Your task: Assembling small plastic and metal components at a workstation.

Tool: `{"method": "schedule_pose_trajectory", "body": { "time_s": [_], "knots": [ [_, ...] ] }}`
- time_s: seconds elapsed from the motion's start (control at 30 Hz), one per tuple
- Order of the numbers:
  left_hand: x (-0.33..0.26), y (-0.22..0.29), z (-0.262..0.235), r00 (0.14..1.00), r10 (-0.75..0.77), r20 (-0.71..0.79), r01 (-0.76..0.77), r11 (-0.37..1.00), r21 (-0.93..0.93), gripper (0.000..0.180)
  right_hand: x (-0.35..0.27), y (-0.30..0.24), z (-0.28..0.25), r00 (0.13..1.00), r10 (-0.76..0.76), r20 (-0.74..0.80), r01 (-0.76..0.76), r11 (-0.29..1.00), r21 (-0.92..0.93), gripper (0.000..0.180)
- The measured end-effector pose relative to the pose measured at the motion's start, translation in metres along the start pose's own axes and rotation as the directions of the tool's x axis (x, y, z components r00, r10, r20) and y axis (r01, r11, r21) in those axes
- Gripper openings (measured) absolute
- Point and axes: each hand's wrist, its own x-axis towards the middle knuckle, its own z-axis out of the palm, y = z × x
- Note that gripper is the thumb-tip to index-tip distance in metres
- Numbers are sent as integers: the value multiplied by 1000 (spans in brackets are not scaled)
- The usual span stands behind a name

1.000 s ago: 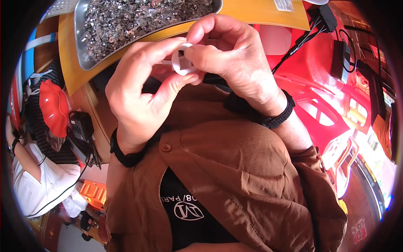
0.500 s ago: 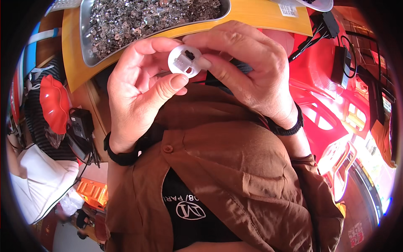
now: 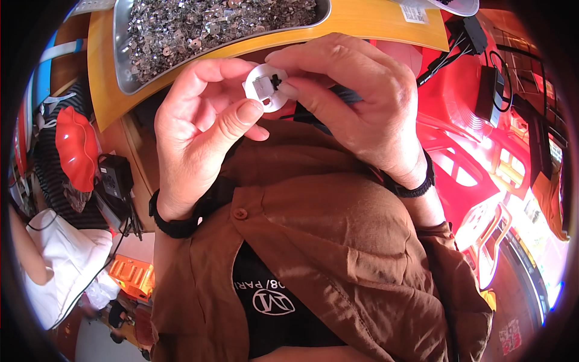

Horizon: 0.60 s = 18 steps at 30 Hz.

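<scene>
A small round white plastic part (image 3: 266, 87) with a dark slot and a bit of metal in its face is held up close to my chest. My left hand (image 3: 199, 130) grips it from the left, thumb under its rim. My right hand (image 3: 356, 99) holds it from the right, fingertips pressing on its face. Both wrists wear black bands. Just beyond the hands a metal tray (image 3: 123, 78) full of several small shiny metal pieces rests on a yellow-orange table (image 3: 362, 24).
Red plastic chairs (image 3: 476, 157) stand at the right, with black cables and an adapter (image 3: 485, 93) above them. At the left are a red fan-like object (image 3: 75, 148), a black power box (image 3: 114, 175), an orange crate (image 3: 132, 274) and another person's white sleeve (image 3: 66, 259).
The white part has been turned between my fingers so its slotted face points toward me, and both hands have shifted slightly downward and nearer.
</scene>
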Motion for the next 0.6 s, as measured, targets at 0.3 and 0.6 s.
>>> {"method": "schedule_pose_trajectory", "body": {
  "time_s": [0.3,0.6],
  "knots": [
    [1,-2,0,998,21,54,-22,1000,19,32,-4,0,-3,992,121,42,-125,986,107,19],
    [7,-4,5,995,99,6,-98,990,-97,39,-4,2,2,865,452,218,-463,555,691,25]
  ]
}}
